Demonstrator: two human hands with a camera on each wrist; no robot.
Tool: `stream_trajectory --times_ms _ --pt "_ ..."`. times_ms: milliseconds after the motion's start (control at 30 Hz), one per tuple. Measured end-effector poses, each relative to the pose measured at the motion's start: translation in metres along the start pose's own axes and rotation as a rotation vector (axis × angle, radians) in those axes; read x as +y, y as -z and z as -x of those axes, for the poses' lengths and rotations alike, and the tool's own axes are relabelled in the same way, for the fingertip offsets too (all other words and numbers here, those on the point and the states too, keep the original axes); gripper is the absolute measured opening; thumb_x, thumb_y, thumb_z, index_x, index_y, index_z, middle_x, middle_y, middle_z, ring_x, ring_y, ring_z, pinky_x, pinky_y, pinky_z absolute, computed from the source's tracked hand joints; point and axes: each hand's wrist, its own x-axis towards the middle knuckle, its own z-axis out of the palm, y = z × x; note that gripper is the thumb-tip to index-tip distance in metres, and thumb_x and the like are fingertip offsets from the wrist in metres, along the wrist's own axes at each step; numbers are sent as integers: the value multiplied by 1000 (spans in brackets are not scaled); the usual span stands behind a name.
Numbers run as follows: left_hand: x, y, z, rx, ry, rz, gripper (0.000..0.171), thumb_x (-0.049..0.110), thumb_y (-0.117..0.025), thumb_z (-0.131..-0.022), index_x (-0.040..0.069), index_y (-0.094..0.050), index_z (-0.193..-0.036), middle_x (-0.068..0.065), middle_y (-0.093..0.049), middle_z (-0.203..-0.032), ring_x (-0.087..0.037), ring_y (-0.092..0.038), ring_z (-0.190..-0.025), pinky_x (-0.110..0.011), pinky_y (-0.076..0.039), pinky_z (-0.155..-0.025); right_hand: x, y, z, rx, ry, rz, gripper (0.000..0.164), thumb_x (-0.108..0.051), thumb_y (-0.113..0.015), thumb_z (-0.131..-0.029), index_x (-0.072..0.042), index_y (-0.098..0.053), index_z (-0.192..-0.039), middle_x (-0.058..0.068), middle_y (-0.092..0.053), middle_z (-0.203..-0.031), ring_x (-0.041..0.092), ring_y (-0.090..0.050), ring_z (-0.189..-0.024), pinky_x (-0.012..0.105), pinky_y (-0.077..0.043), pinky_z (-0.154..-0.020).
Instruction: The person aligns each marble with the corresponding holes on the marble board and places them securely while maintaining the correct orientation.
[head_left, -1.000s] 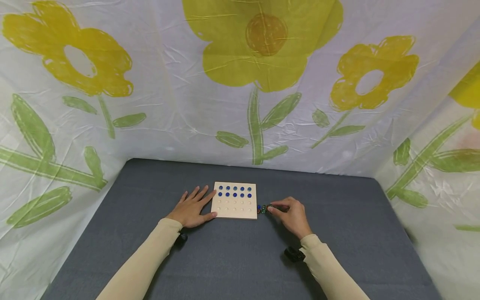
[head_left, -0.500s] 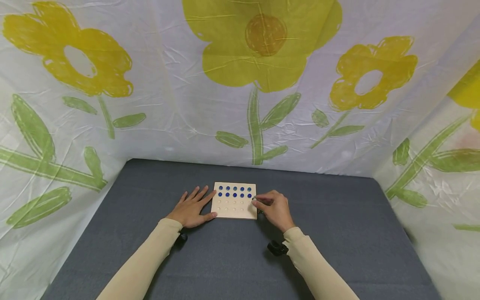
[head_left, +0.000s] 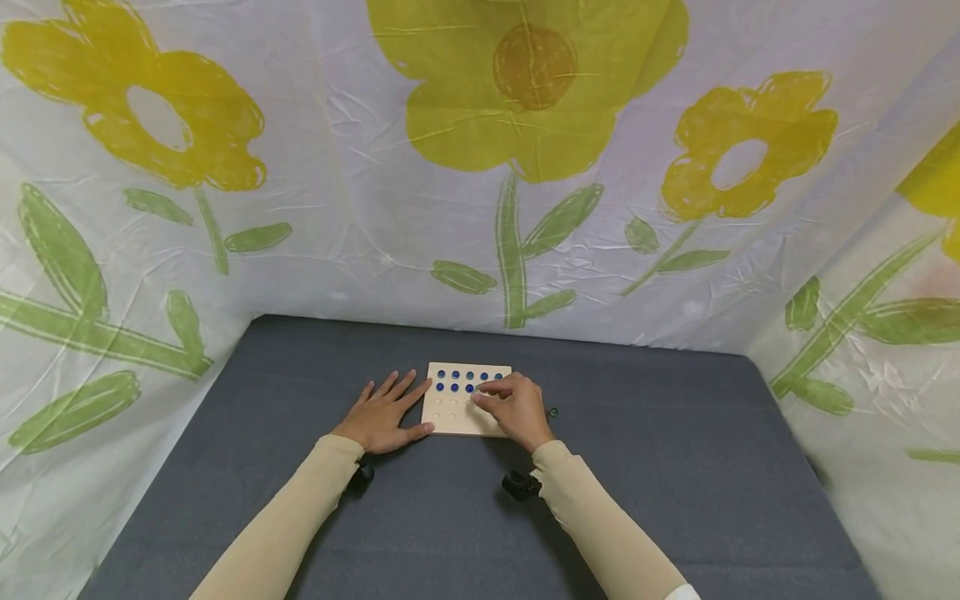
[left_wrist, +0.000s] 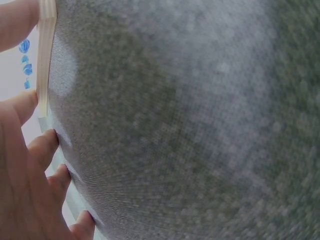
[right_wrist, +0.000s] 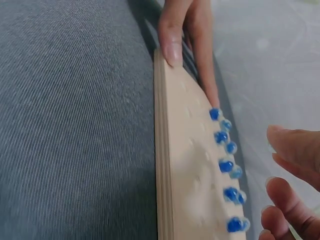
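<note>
A pale wooden board (head_left: 446,423) lies on the table with blue marbles (head_left: 455,387) in its two back rows. Shallow hollows show in the rows nearer the person. Fingers spread, my left hand (head_left: 381,419) rests at the board's left side, thumb and forefinger touching its edge. My right hand (head_left: 519,408) is over the right part of the board and pinches a small marble, mostly hidden by the fingertips. In the right wrist view only a pale greenish sliver of that marble (right_wrist: 271,148) shows. The right hand covers several hollows and some blue marbles in the head view.
Beyond the right hand, a loose green marble (head_left: 553,412) lies on the table; the hand hides what is beside it. Dark grey cloth covers the table (head_left: 420,517). A white curtain (head_left: 337,250) with yellow flowers hangs behind and at both sides.
My right hand has moved left from the loose marbles beside the board to above the board, carrying a marble. My left hand has stayed at the board's edge.
</note>
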Motion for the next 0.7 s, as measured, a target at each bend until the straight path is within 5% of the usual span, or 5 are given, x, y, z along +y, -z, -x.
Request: stream_trajectory --times_ms 700 --pt "4 6 2 -13 -11 0 83 65 -49 -99 19 -26 -163 -14 -20 -167 -41 -13 -153 -68 -9 -119 -7 -41 -13 -25 87 127 15 -17 -83 -87 -6 -83 -98 6 -69 -86 20 -59 -75 33 -49 -64"
